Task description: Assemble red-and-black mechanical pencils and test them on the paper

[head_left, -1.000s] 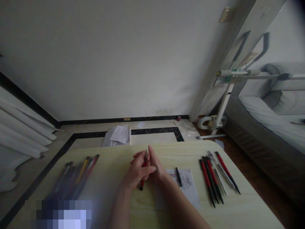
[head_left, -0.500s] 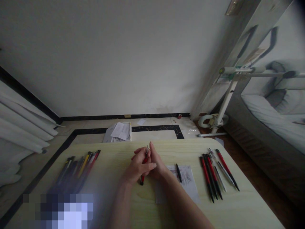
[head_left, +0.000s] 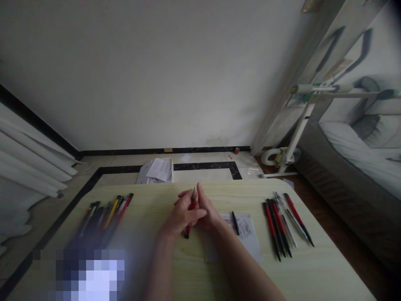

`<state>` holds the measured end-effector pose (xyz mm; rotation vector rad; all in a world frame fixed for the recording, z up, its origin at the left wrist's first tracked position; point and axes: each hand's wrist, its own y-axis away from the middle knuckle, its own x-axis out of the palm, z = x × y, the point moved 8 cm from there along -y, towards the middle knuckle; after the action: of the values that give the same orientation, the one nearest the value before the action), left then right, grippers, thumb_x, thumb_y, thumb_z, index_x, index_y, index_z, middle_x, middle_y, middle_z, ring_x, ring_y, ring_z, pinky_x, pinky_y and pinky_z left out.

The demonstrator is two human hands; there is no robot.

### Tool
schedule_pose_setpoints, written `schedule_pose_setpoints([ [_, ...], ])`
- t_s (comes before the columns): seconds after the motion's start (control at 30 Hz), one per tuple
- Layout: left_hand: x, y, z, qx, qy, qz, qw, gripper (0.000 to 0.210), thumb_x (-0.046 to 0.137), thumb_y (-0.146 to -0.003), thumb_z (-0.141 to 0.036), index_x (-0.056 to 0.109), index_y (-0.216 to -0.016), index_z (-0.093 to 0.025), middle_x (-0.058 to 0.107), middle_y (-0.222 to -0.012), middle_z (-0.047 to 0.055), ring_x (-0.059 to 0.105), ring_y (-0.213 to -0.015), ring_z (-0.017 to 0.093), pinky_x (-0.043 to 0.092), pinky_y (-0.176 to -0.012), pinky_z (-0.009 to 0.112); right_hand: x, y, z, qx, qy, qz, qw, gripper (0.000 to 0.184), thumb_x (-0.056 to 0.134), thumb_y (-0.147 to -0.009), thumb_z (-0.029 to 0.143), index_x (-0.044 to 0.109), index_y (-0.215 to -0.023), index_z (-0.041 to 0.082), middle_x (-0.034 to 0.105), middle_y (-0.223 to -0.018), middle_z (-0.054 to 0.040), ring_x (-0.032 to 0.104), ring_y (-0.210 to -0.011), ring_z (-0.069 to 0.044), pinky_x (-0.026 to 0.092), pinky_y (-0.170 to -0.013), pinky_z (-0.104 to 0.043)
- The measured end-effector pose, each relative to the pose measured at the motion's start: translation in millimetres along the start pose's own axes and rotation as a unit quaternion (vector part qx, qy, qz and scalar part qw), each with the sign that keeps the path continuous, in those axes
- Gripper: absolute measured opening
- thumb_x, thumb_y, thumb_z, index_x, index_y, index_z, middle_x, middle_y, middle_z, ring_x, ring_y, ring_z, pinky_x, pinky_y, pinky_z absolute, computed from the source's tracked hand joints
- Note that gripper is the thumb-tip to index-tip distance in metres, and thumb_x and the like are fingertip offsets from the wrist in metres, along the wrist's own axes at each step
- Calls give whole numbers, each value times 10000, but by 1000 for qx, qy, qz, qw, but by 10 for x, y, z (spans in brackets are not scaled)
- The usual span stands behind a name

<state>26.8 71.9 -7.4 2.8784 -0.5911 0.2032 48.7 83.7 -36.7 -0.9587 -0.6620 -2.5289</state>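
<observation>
My left hand (head_left: 181,217) and my right hand (head_left: 207,215) are pressed together above the middle of the table. Between them slants a red and black pen (head_left: 187,231), its thin metallic end pointing up and away, its dark end sticking out below. My left fingers are closed about the pen, and the left thumb lies across toward my right hand. My right hand is closed in against the pen from the right; its fingers are largely hidden. Just right of my hands, a black pen (head_left: 235,223) rests on a scribbled sheet of paper (head_left: 250,240).
On the right of the pale wooden table (head_left: 326,267) lie several red-black pens (head_left: 272,230) and some clear or silver ones (head_left: 290,230). More pens (head_left: 109,211) lie at the left, partly blurred. A box of papers (head_left: 159,170) stands on the floor beyond.
The view has tilted slightly, so the table and everything on it sit a little higher in the picture. My hands keep nearly the same hold round the red and black pen.
</observation>
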Motion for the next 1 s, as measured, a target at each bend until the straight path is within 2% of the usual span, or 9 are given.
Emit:
schedule_pose_setpoints([
  [0.17,-22,-11,19,-7,40,-24,999,310,644,-643,-215,343,-718,-197,333,-530,-97,280,-385,19,203,-370,149,-22,-2,-1,-8,5,-14,1000,650,243,-791,660,611,-851,128,587,-598,-31,565,-583,-139,416,-563,-236],
  [0.3,23,-28,57,-14,119,7,993,240,586,-706,-269,356,-731,-203,254,-475,-111,186,-346,19,145,-338,142,11,5,-28,7,-20,6,1000,638,260,-786,662,603,-874,131,591,-624,-40,573,-601,-145,426,-561,-242],
  [0.4,43,-32,60,-9,159,28,987,169,562,-725,-266,421,-787,-195,258,-469,-110,163,-338,18,121,-325,139,57,22,-49,34,-41,33,998,660,219,-792,666,598,-859,130,585,-612,-47,572,-581,-151,429,-537,-248],
  [0.67,19,-56,89,-10,157,26,987,125,579,-724,-252,508,-768,-159,236,-395,-114,180,-316,17,129,-330,139,54,24,-17,29,-47,31,998,632,236,-801,652,589,-851,129,590,-645,-55,582,-624,-155,445,-548,-246],
  [0.83,29,-57,82,-17,161,33,986,183,590,-718,-288,474,-682,-151,270,-389,-103,193,-314,12,129,-332,141,51,31,-12,26,-36,31,999,619,242,-806,644,590,-870,136,589,-651,-48,577,-605,-148,442,-530,-238],
  [1.0,29,-50,80,-19,161,38,986,192,586,-718,-292,456,-691,-153,270,-411,-103,194,-327,12,132,-337,138,59,43,-1,22,-20,34,999,608,262,-795,652,591,-878,147,584,-659,-41,570,-597,-145,435,-518,-237],
])
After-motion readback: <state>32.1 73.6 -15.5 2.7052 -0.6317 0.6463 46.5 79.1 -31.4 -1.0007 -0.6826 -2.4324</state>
